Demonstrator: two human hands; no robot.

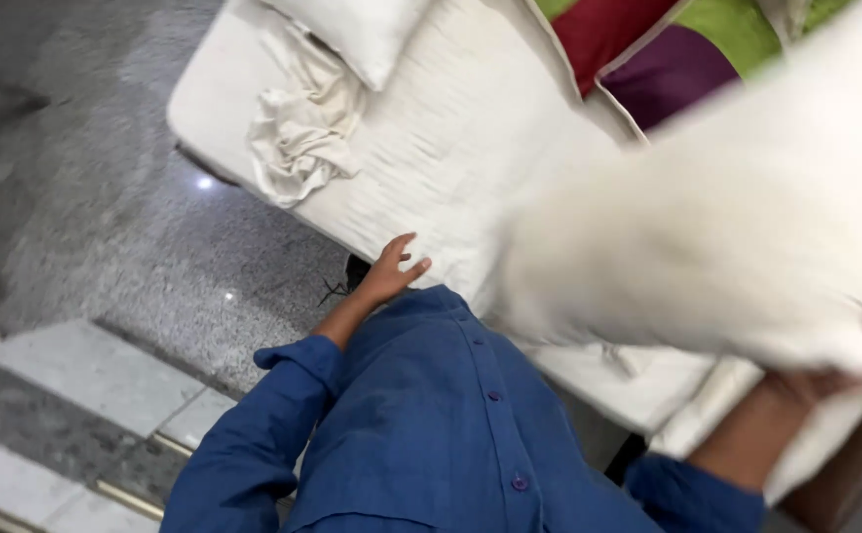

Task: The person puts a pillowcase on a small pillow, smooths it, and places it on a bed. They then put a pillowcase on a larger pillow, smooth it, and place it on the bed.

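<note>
Gripping one big white pillow, the right hand sits at the right edge of the frame, its fingers mostly hidden under the blurred fabric. That pillow fills the right half of the picture and hides much of the one white mattress behind it. One striped blanket shows at the top right. A second, smaller pillow lies at the top centre, with one crumpled cloth just below it. Left hand, fingers spread, rests flat on the mattress edge at centre.
</note>
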